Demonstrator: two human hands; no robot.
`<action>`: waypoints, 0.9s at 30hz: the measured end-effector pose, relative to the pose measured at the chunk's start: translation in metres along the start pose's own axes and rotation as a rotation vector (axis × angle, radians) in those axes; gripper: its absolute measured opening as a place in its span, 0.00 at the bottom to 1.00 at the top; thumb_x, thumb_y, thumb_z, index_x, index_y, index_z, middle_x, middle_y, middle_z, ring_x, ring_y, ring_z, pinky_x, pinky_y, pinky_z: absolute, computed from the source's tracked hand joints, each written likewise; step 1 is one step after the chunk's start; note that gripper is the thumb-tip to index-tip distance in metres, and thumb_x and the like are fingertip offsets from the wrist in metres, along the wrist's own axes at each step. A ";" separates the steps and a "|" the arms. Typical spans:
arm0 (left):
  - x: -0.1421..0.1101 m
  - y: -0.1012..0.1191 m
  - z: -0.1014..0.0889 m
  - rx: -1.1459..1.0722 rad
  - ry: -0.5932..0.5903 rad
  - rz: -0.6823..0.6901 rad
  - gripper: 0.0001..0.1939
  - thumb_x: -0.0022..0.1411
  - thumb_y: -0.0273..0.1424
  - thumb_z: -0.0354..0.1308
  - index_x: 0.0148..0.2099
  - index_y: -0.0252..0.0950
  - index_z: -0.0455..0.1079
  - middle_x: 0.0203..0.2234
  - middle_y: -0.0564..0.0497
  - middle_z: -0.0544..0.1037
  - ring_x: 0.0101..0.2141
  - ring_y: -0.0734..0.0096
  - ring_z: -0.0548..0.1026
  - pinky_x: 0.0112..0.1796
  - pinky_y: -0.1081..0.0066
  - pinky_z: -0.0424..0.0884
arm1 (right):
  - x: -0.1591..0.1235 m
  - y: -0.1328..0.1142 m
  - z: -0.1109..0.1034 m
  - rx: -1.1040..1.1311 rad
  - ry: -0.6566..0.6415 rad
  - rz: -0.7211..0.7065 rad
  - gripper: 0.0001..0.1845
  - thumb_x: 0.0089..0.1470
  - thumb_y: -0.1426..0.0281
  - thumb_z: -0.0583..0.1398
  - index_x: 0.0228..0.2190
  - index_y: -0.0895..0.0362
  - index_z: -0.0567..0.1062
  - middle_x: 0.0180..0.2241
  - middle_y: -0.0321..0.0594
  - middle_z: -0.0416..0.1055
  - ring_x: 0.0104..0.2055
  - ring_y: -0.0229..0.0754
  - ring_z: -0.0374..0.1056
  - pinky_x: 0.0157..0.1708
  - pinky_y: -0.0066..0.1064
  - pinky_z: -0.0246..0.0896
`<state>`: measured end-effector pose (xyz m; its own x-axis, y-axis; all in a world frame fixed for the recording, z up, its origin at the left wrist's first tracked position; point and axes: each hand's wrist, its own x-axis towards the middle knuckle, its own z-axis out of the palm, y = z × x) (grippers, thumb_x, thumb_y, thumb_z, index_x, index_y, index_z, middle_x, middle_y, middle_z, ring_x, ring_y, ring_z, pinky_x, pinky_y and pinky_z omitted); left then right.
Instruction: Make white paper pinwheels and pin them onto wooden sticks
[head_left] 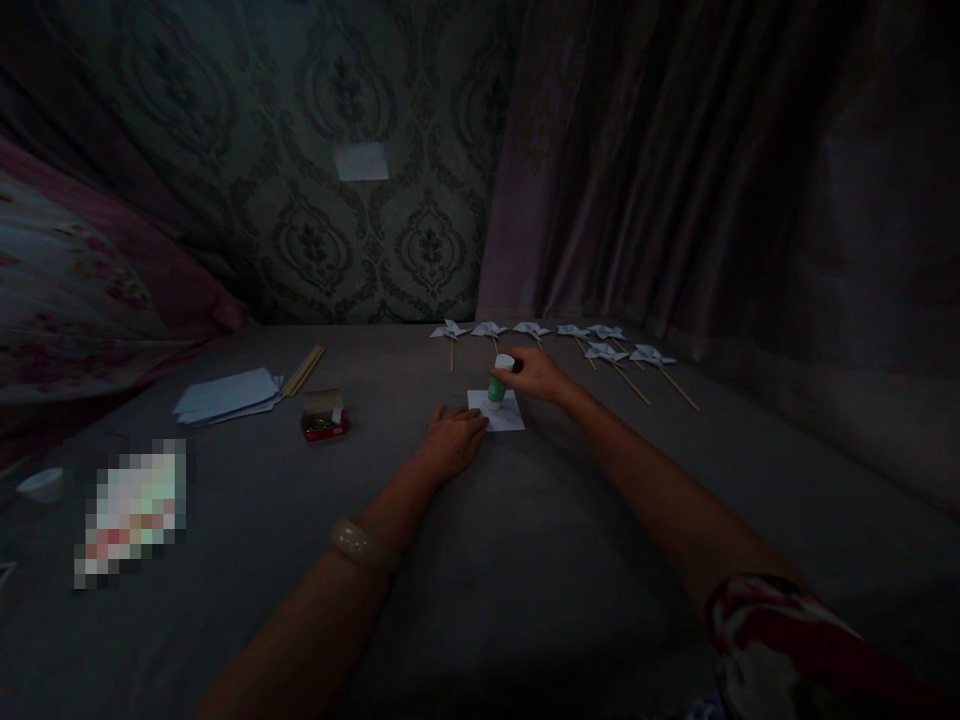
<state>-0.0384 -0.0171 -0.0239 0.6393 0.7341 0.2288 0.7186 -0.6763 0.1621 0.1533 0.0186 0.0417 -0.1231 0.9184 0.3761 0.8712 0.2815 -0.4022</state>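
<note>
Between my hands, a small white square of paper (510, 418) lies flat on the grey cloth. My right hand (538, 374) grips a green and white glue stick (496, 388) around its upper part. The glue stick stands nearly upright with its lower end at the paper. My left hand (452, 440) rests flat, fingers stretched out, with its fingertips on the paper's left edge. A pale bangle (360, 545) circles the left wrist.
Several paper pinwheels on sticks (606, 352) lie at the back right. Left of my hands are a small open red box (324, 424), a bundle of thin wooden sticks (304, 370) and a stack of white paper (229, 396). A white cup (43, 486) stands far left.
</note>
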 end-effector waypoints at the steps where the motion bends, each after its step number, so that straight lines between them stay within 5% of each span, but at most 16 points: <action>1: 0.000 0.000 0.000 -0.001 0.003 0.004 0.18 0.67 0.33 0.42 0.54 0.41 0.68 0.55 0.45 0.71 0.55 0.57 0.66 0.56 0.46 0.53 | 0.001 -0.003 0.000 -0.032 -0.006 -0.016 0.15 0.49 0.59 0.59 0.25 0.58 0.74 0.24 0.39 0.72 0.28 0.40 0.66 0.32 0.30 0.55; 8: 0.000 0.002 -0.002 -0.012 -0.001 0.001 0.18 0.67 0.32 0.42 0.53 0.41 0.68 0.54 0.46 0.71 0.55 0.57 0.65 0.55 0.46 0.53 | 0.001 -0.007 0.009 -0.132 -0.028 -0.032 0.15 0.51 0.58 0.58 0.28 0.58 0.74 0.28 0.42 0.73 0.34 0.45 0.69 0.39 0.36 0.56; 17: 0.001 0.003 -0.002 -0.026 -0.018 -0.044 0.18 0.67 0.32 0.43 0.55 0.41 0.67 0.56 0.45 0.69 0.58 0.59 0.63 0.56 0.47 0.53 | -0.009 0.008 0.042 0.306 0.040 0.010 0.13 0.50 0.62 0.59 0.33 0.60 0.71 0.28 0.37 0.71 0.28 0.35 0.64 0.28 0.26 0.56; 27: 0.001 0.003 -0.004 -0.016 0.001 -0.038 0.19 0.67 0.33 0.43 0.55 0.42 0.68 0.55 0.45 0.70 0.56 0.59 0.65 0.55 0.50 0.55 | -0.012 0.011 0.048 0.323 -0.023 0.048 0.11 0.49 0.69 0.60 0.37 0.59 0.69 0.32 0.36 0.71 0.31 0.35 0.65 0.31 0.26 0.58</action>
<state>-0.0368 -0.0189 -0.0196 0.6114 0.7592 0.2231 0.7377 -0.6489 0.1863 0.1416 0.0241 -0.0078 -0.0994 0.9376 0.3332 0.6812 0.3082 -0.6641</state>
